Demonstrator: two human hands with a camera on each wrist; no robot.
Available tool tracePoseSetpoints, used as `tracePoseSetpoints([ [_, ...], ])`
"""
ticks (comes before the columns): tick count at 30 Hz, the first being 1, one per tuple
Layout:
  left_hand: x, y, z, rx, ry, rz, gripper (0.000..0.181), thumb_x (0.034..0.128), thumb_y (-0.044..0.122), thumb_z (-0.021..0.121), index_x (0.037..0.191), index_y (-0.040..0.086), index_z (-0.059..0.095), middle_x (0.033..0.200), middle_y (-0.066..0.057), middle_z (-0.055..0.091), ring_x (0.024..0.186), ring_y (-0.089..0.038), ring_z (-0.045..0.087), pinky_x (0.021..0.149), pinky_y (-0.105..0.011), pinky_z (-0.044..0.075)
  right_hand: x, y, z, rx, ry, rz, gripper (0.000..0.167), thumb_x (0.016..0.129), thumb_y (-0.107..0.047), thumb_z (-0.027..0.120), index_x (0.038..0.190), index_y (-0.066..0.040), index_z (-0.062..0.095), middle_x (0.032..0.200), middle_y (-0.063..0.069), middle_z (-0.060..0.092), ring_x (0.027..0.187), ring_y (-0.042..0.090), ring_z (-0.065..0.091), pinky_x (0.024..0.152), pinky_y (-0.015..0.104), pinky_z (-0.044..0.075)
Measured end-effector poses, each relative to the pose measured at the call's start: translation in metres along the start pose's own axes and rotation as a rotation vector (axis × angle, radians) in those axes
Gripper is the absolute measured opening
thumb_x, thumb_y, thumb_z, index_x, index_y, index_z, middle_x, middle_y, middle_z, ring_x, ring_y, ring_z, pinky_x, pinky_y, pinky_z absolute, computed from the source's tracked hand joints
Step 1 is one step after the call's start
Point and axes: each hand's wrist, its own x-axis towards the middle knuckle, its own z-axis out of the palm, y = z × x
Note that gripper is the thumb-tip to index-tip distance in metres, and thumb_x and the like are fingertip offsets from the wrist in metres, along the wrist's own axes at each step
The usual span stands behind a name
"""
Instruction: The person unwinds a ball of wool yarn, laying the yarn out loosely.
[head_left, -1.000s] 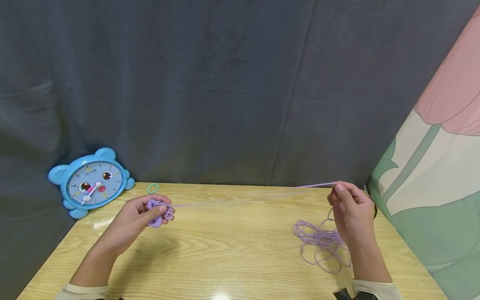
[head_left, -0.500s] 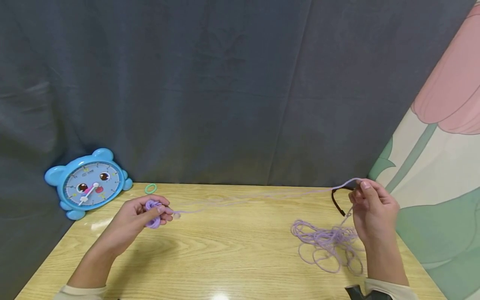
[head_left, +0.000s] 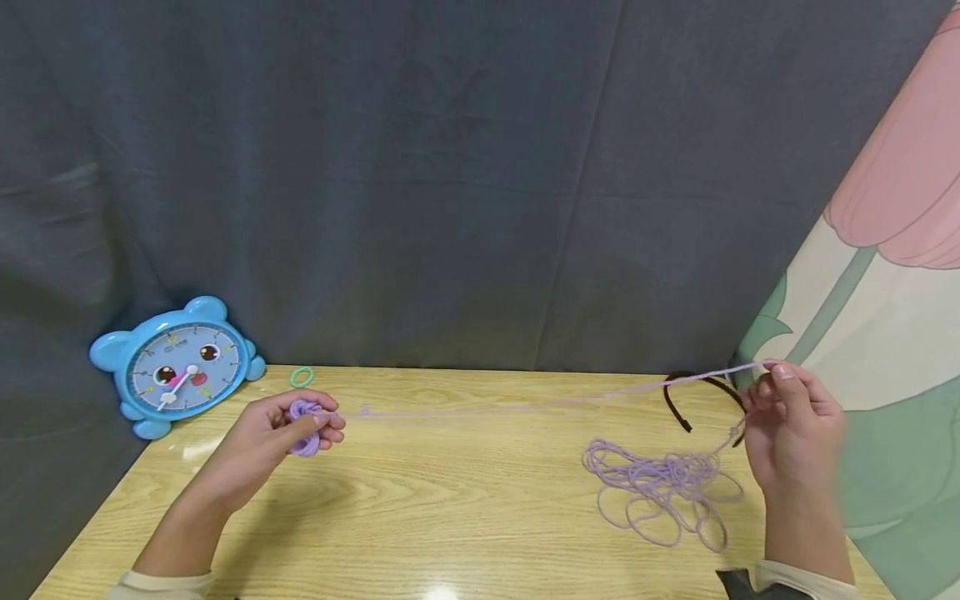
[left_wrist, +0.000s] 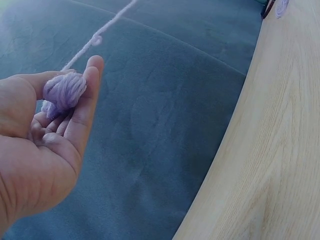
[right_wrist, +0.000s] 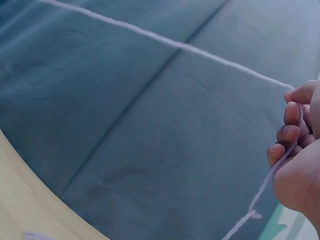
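Note:
My left hand (head_left: 281, 437) grips a small wound bundle of purple yarn (left_wrist: 65, 92) between thumb and fingers. From it a single yarn strand (right_wrist: 180, 45) stretches across to my right hand (head_left: 798, 425), nearly straight, with a small kink or loop close to the bundle in the left wrist view. Thumb and forefinger of the right hand pinch the strand, and its other fingers curl inward. Below that hand the yarn hangs past a small knot (right_wrist: 254, 214). It runs down to a loose, tangled pile of yarn (head_left: 652, 475) on the table.
A blue bear-shaped clock (head_left: 187, 367) leans at the table's back left. Beside it lies a green ring (head_left: 302, 377). A black curved band (head_left: 675, 407) lies behind the yarn pile, partly hidden by the right hand. A dark curtain (head_left: 450, 208) hangs along the back edge of the wooden table (head_left: 450, 517).
My right hand has moved to the right, drawing the strand out longer; it sagged half a second ago and is straighter now. The left hand has barely moved. More of the black band shows.

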Motion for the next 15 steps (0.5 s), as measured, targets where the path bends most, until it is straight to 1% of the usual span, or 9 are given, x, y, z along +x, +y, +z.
tracePoseSetpoints([
  [4,0.0,0.001,0.0,0.002,-0.01,-0.002,0.033,0.1057,0.015,0.059,0.121,-0.014,0.056,0.099,0.001,0.078,0.092,-0.011,0.076,0.084,-0.028,0.064,0.005,-0.011,-0.007,0.062,0.082,-0.056,0.022,0.101,0.016,0.046,0.088,0.02,0.063,0.062,0.017,0.054,0.057,0.023,0.039,0.054,0.032,0.029],
  [6,0.0,0.001,0.0,0.002,-0.016,-0.001,0.031,0.1057,0.015,0.059,0.12,-0.012,0.057,0.099,0.0,0.078,0.091,-0.011,0.076,0.084,-0.028,0.064,0.007,-0.017,-0.009,0.077,0.13,-0.089,0.02,0.101,0.016,0.047,0.088,0.021,0.061,0.061,0.018,0.053,0.056,0.023,0.039,0.053,0.031,0.025],
  [9,0.0,0.0,0.0,0.01,-0.029,0.004,0.03,0.1057,0.015,0.059,0.12,-0.012,0.057,0.1,-0.002,0.078,0.09,-0.011,0.075,0.083,-0.028,0.064,0.01,-0.024,-0.013,0.066,0.174,-0.125,0.017,0.1,0.016,0.048,0.089,0.023,0.059,0.06,0.018,0.052,0.056,0.023,0.036,0.054,0.031,0.02],
  [11,0.0,0.0,-0.001,0.016,-0.041,0.007,0.03,0.1058,0.015,0.059,0.12,-0.011,0.058,0.1,-0.003,0.078,0.089,-0.011,0.075,0.083,-0.028,0.064,0.012,-0.028,-0.016,0.048,0.196,-0.143,0.016,0.1,0.016,0.049,0.089,0.023,0.058,0.06,0.018,0.052,0.055,0.023,0.034,0.053,0.031,0.021],
  [15,-0.001,-0.001,-0.002,0.026,-0.063,0.01,0.022,0.1062,0.015,0.058,0.118,-0.003,0.062,0.1,-0.001,0.078,0.088,-0.012,0.075,0.082,-0.028,0.064,0.015,-0.034,-0.025,0.038,0.221,-0.163,0.014,0.1,0.016,0.05,0.089,0.022,0.057,0.06,0.017,0.05,0.055,0.022,0.032,0.053,0.03,0.022],
])
